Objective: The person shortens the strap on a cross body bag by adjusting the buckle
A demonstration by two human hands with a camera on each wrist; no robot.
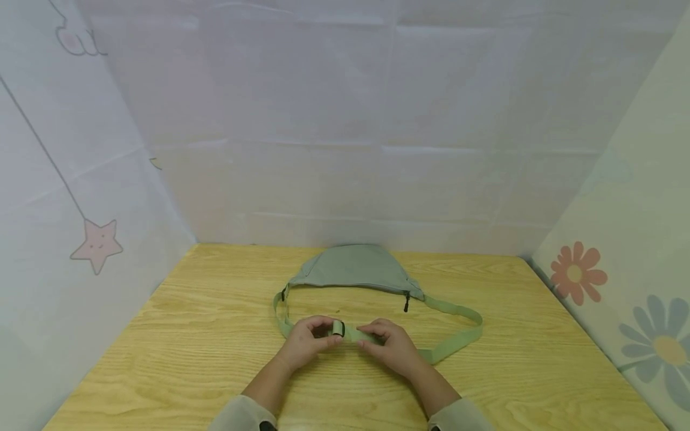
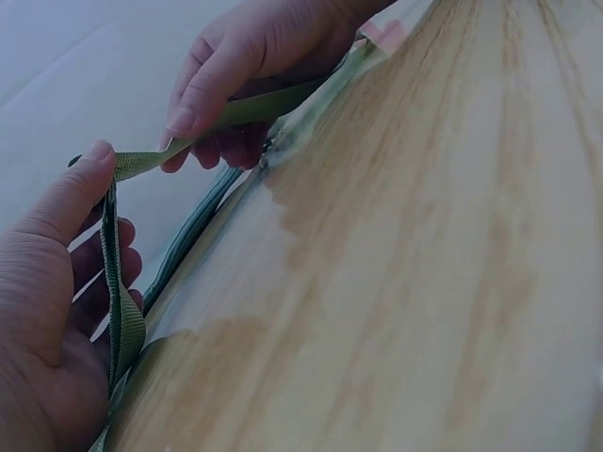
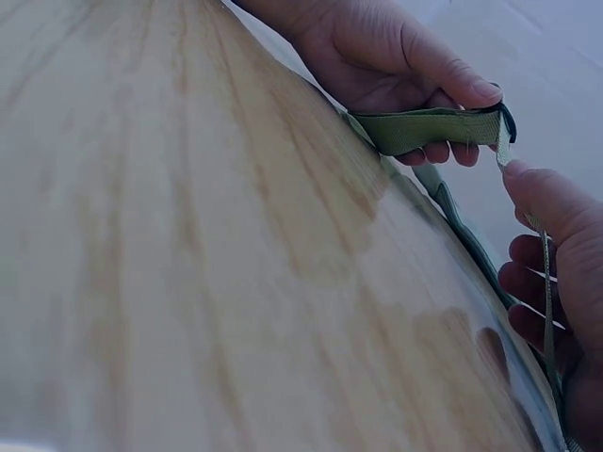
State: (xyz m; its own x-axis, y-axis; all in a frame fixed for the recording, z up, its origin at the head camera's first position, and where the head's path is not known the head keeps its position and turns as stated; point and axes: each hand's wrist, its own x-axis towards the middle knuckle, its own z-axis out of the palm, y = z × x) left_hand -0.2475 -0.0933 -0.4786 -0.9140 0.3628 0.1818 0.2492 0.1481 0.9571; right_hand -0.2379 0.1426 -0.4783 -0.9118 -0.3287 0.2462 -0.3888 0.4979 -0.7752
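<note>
A grey-green waist bag (image 1: 353, 267) lies toward the back of the table, its green webbing strap (image 1: 458, 341) looping forward. My left hand (image 1: 309, 342) pinches the strap at a dark buckle (image 1: 342, 328), thumb and fingers on either side of it. Just to the right, my right hand (image 1: 393, 347) pinches the strap between thumb and fingers. In the left wrist view a short stretch of strap (image 2: 139, 164) spans the two hands, and more strap hangs down past the left palm. The right wrist view shows the left thumb on the buckle's edge.
The wood-grained table (image 1: 188, 359) carries the bag. A black zipper pull (image 1: 406, 303) hangs from the bag's right end. Pale cloth walls (image 1: 345, 120) enclose the back and both sides; a pink star (image 1: 98, 244) and flowers (image 1: 577, 274) are printed on the side walls.
</note>
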